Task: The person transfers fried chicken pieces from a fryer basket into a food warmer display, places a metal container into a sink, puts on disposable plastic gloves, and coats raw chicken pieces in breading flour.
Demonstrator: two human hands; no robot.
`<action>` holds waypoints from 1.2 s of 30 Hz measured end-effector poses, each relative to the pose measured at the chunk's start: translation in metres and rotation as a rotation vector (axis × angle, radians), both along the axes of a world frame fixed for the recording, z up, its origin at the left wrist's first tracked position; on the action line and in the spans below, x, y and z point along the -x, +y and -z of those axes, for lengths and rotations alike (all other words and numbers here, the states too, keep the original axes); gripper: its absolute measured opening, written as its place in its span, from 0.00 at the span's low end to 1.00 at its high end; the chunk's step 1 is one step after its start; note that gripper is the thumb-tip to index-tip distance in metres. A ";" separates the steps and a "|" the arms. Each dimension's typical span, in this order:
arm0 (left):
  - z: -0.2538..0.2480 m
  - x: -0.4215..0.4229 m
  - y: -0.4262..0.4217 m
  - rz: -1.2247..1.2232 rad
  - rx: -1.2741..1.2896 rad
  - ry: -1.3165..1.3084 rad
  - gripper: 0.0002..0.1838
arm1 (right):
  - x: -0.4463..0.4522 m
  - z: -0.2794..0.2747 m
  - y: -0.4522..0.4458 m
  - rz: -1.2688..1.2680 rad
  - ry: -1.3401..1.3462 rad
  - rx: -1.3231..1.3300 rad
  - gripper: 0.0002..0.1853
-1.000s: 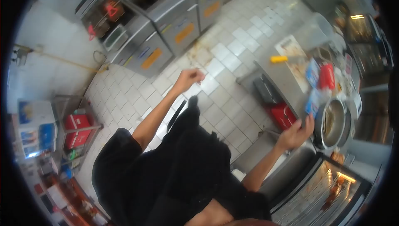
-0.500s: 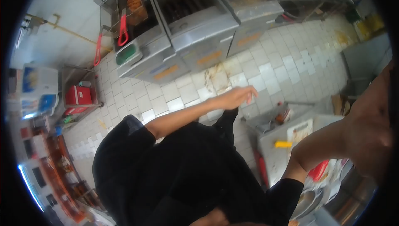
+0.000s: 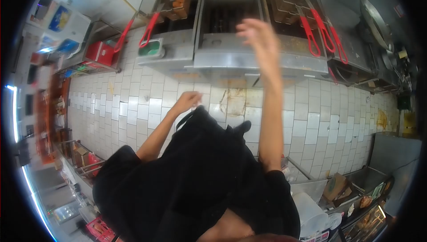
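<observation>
The big, boxy silver metal fryer (image 3: 227,64) stands ahead, partly hidden behind the right hand (image 3: 258,35) — blurry, its bent fingers a little apart. The left hand (image 3: 187,101) hangs over pale floor tiles (image 3: 302,122), fingers curled — I cannot tell whether they touch.

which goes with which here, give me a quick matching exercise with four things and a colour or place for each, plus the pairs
Things
1. right hand
2. left hand
3. tray
4. basket handles

Colour or place
A. red
B. seen against the floor
C. green inside
D. blurred, seen against the fryers

Pairs
1-D
2-B
3-C
4-A
</observation>
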State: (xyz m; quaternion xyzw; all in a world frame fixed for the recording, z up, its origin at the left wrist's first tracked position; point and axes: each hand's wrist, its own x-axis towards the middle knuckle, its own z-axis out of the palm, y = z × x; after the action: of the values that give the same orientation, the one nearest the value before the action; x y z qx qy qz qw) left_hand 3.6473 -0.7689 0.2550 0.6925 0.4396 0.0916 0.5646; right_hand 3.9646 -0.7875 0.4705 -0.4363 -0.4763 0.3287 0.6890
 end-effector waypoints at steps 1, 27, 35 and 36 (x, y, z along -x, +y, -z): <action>0.009 0.025 0.003 -0.086 0.007 -0.019 0.22 | 0.022 0.026 0.033 -0.095 0.047 0.057 0.14; 0.052 0.288 0.171 -0.562 0.509 -0.334 0.22 | 0.253 0.053 0.414 -0.242 0.569 0.557 0.09; 0.033 0.241 0.250 -0.972 0.550 -0.715 0.33 | 0.261 -0.026 0.276 -0.117 0.408 0.540 0.09; 0.044 0.244 0.258 -0.977 0.523 -0.702 0.33 | 0.259 -0.031 0.249 -0.095 0.387 0.565 0.09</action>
State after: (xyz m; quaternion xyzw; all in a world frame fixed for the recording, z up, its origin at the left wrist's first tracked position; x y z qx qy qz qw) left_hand 3.4033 -0.5111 0.2114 0.1821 0.5008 0.4484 0.7176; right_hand 3.7057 -0.5382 0.5018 -0.5166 -0.2467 0.5562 0.6024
